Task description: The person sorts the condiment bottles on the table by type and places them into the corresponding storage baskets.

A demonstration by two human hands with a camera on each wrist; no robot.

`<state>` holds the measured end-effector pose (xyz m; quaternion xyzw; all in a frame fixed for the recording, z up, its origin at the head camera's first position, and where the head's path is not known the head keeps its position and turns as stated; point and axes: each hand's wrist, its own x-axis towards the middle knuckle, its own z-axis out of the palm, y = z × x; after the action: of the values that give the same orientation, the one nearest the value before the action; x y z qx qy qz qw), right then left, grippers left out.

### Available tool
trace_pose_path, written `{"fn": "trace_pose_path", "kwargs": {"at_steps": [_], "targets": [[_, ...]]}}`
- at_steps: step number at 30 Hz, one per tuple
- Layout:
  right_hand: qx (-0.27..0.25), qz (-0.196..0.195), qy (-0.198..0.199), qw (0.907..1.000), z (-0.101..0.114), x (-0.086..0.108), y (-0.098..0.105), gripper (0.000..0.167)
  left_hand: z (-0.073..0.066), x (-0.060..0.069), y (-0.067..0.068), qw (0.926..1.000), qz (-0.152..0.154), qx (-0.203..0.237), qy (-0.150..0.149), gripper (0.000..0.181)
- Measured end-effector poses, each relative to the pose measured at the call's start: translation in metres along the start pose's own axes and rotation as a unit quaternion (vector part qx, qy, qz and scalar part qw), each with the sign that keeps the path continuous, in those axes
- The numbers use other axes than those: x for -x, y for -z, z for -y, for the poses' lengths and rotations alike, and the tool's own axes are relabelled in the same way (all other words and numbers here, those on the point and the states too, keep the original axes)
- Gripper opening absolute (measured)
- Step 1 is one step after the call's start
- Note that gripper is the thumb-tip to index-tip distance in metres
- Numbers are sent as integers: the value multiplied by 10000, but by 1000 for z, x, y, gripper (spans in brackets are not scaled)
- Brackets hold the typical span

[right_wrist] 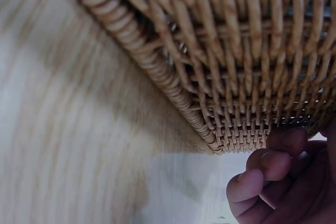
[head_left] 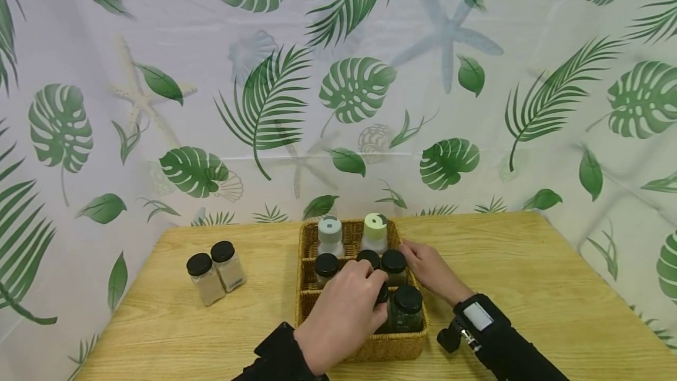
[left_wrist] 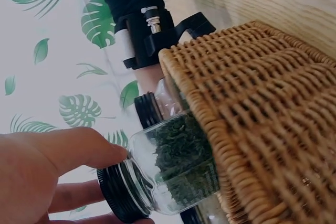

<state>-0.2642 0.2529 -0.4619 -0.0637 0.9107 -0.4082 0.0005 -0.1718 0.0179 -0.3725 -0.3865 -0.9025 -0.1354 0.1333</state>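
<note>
My left hand point(head_left: 346, 310) reaches over the front compartment of a wicker basket point(head_left: 388, 347). In the left wrist view, its thumb and fingers hold the black lid of a clear jar point(left_wrist: 184, 163) of dark green dried leaves, whose lower part is inside the basket. Another black-lidded jar point(head_left: 407, 310) stands to its right, also in the front compartment. At the basket's right side, my right hand point(head_left: 431, 269) grips the rim. The right wrist view shows its curled fingers point(right_wrist: 275, 163) against the outer wall; the thumb's hold is hidden there.
Several black-lidded jars point(head_left: 394, 266) fill the middle row. At the back stand a white-capped bottle point(head_left: 330, 240) and a yellow-green-capped bottle point(head_left: 375, 234). Two jars of pale contents point(head_left: 208, 287) stand on the wooden table point(head_left: 132, 316) at left. A leaf-patterned cloth point(head_left: 370, 151) hangs behind.
</note>
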Motion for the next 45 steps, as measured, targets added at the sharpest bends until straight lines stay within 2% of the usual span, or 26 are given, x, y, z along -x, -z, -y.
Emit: {"fn": "trace_pose_path", "kwargs": {"at_steps": [10, 19, 35, 40, 45], "targets": [[-26, -64, -65, 10000, 3, -1, -5, 47, -1, 0, -9, 9990, 452, -46, 14, 26], [-193, -12, -131, 9997, 5, 0, -9, 48, 0, 1, -17, 9983, 564, -170, 12, 31], [-86, -17, -209, 9997, 3, 0, -3, 50, -2, 0, -22, 9980, 354, -515, 106, 36], [-66, -4, -177, 9998, 2, 0, -2, 51, -1, 3, -22, 9993, 81, -356, 113, 38], [-32, 16, -170, 9998, 1, 1, -2, 52, 4, 10, -13, 9989, -420, -86, 163, 32]]}}
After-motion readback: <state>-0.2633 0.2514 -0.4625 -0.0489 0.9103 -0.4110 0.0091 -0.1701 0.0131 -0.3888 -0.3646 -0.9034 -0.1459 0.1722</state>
